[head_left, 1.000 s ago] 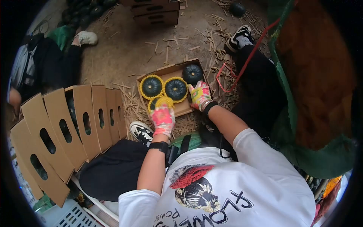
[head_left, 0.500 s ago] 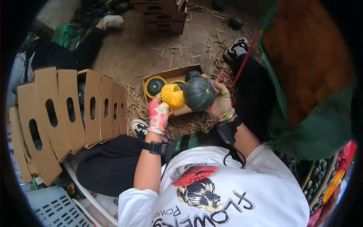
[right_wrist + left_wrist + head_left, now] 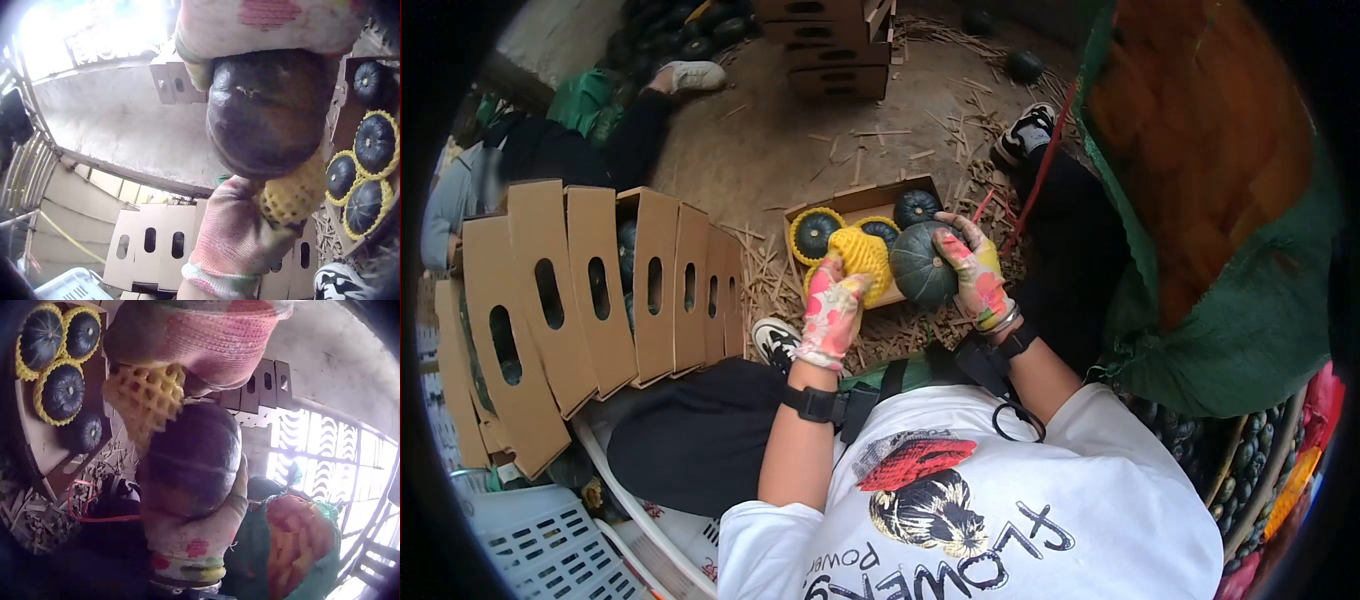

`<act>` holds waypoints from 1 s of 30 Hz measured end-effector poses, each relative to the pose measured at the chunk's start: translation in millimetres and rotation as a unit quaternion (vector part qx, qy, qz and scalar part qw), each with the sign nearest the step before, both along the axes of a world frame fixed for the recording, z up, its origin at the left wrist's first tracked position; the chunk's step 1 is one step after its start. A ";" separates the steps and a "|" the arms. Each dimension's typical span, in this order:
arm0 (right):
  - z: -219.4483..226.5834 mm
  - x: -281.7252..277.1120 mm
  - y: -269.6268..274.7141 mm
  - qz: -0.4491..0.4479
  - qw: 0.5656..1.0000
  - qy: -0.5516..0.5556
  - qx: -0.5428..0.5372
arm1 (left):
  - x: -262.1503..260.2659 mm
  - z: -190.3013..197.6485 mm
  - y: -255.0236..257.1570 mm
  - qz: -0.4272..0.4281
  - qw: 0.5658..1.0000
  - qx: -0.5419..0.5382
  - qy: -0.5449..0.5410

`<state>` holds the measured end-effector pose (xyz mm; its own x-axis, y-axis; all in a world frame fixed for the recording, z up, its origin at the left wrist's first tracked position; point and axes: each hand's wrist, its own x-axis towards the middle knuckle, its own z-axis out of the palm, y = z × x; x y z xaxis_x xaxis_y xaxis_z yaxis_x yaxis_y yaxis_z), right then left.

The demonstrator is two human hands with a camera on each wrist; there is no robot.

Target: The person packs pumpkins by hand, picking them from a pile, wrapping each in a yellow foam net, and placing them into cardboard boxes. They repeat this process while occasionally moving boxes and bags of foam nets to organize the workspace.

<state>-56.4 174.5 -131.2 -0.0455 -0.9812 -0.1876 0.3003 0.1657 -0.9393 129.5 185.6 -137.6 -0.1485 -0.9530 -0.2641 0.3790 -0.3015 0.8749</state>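
In the head view my gloved left hand (image 3: 833,310) grips a bunched yellow foam net (image 3: 862,262). My gloved right hand (image 3: 980,275) holds a bare dark green pumpkin (image 3: 922,265) close against the net, its ribbed side upward. Both are above a shallow cardboard box (image 3: 860,197). In the left wrist view the net (image 3: 147,400) hangs from the left fingers beside the held pumpkin (image 3: 197,456). Three pumpkins in yellow nets (image 3: 62,390) lie in the box, with one bare pumpkin (image 3: 81,432) at its corner.
Upright cardboard boxes with oval handle holes (image 3: 600,290) line the left side. More boxes (image 3: 835,60) are stacked at the back. A green sack (image 3: 1200,330) stands at the right, a white crate (image 3: 550,550) at the lower left. Wood strips (image 3: 750,260) litter the floor.
A second ago both hands were down at the box; since then the right hand has come to hold a pumpkin. Over the last half second, the pumpkin has shifted slightly left and the net remains gripped.
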 end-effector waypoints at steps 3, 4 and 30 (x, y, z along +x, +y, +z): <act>-4.1 5.5 2.7 0.036 0.971 0.205 -0.116 | -12.7 1.0 7.4 -0.068 0.996 0.001 0.050; -10.4 6.3 2.2 0.036 0.960 0.242 -0.138 | -17.7 -0.6 11.2 -0.079 0.996 -0.015 0.026; -76.4 -8.2 -12.8 0.154 0.873 -0.364 0.286 | -29.5 -16.2 -9.2 -0.197 0.765 -0.245 -0.561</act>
<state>-64.7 161.7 -207.6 0.5387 -0.6630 -0.5199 0.6420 0.7226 -0.2563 100.0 176.3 -153.9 -0.3915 -0.9181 -0.0614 -0.7308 0.2697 0.6270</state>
